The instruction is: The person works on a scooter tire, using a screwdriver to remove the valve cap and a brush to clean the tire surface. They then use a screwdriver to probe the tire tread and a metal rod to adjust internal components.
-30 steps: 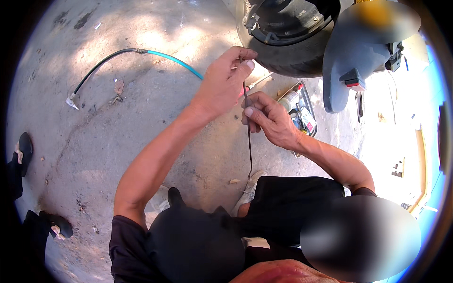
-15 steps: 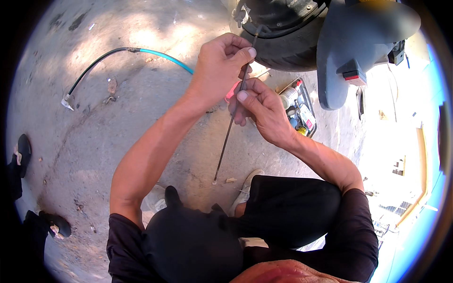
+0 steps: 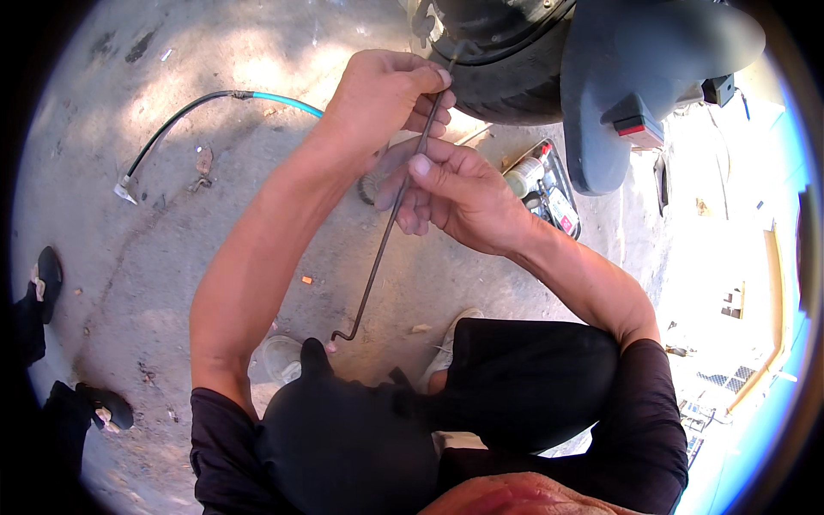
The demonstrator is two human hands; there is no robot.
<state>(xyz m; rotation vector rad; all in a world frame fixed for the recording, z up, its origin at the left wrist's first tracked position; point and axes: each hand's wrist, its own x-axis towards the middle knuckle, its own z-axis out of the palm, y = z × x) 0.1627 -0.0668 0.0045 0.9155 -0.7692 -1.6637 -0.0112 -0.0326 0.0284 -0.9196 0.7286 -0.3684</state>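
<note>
A long, thin dark metal rod (image 3: 375,266) slants between my hands, its near end bent into a small crank above the ground by my shoe. Near its far end, my left hand (image 3: 382,94) pinches it between thumb and fingers. Lower down, my right hand (image 3: 468,193) has its thumb and fingers around the same rod, the other fingers loosely curled. The rod's far tip looks blurred against the rim of a black tyre (image 3: 515,96), and I cannot tell whether it touches. A dark coiled thing (image 3: 367,188) lies partly hidden behind my right fingers.
Beside the wheel hangs a grey vehicle body part (image 3: 596,112) with a red reflector. A black tray (image 3: 577,225) with bottles and cans lies right of my right hand. A black and teal hose (image 3: 184,120) curves across the ground at left. Another person's shoes (image 3: 50,279) are at far left.
Both hands have shifted slightly left with the rod. Its near end has swung left toward my shoe, and the crank bend now shows.
</note>
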